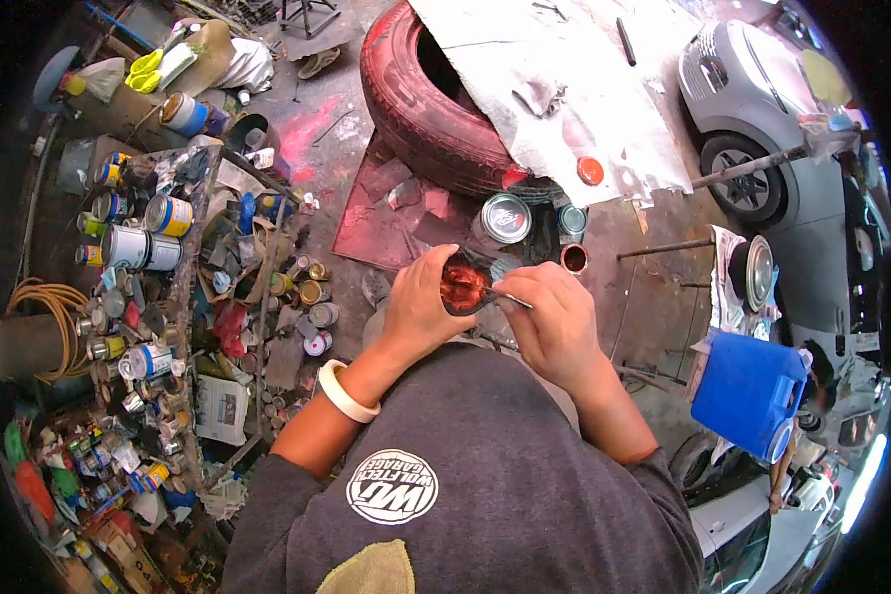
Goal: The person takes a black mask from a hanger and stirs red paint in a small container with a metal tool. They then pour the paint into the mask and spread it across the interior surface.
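Note:
My left hand (421, 297) is wrapped round a small dark cup (465, 287), tilted so that the wet red paint inside shows. Between the fingers of my right hand (554, 315) is a thin stick (512, 297), its inner end at the cup's rim; its tip is hard to make out. Just beyond my hands stand a lidded paint can (506, 218), a smaller can (571, 220) and an open can of dark red liquid (574, 258).
A red-stained tire (436, 109) lies ahead, partly under a white sheet (564, 89) that bears a red lid (590, 170). On the right are a blue jerrycan (747, 391) and a grey car (752, 99). Shelves (203, 198) crowded with paint cans run along the left.

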A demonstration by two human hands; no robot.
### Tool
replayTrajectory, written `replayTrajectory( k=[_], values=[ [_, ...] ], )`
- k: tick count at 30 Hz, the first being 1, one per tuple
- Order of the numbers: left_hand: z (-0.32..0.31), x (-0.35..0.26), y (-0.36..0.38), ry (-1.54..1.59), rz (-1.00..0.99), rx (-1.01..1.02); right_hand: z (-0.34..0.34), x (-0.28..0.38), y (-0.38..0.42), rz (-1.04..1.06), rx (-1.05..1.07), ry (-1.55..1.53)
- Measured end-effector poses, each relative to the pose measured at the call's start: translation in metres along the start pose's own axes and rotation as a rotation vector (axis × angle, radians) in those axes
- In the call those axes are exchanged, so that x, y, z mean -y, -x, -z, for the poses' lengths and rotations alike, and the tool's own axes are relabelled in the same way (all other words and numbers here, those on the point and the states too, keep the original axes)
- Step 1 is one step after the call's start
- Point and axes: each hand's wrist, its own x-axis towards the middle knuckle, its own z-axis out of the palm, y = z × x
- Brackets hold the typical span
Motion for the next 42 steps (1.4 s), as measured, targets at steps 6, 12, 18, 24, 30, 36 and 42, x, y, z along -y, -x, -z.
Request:
replayTrajectory(
  k=[6, 12, 18, 24, 30, 36, 42],
  values=[
    [-0.001, 0.001, 0.0, 0.003, 0.013, -0.002, 0.0, -0.001, 0.001, 0.003, -0.013, -0.001],
    [0.001, -0.002, -0.001, -0.009, -0.015, -0.015, -0.001, -0.004, 0.002, 0.017, -0.022, 0.0],
    [-0.001, -0.002, -0.001, 0.011, 0.017, 0.006, -0.001, -0.006, 0.004, 0.005, -0.025, -0.022],
    [-0.004, 0.001, 0.001, 0.016, 0.015, 0.002, -0.003, -0.005, 0.005, 0.001, -0.014, -0.043],
    [0.0, -0.002, 0.0, 0.006, 0.062, 0.05, -0.007, -0.004, 0.01, -0.179, -0.053, -0.297],
    [-0.003, -0.001, 0.002, 0.014, 0.028, 0.025, -0.012, 0.007, 0.018, -0.372, -0.055, -0.472],
    [-0.002, -0.002, 0.002, 0.034, 0.024, 0.045, -0.011, 0.007, 0.018, -0.24, -0.053, -0.232]
  ],
)
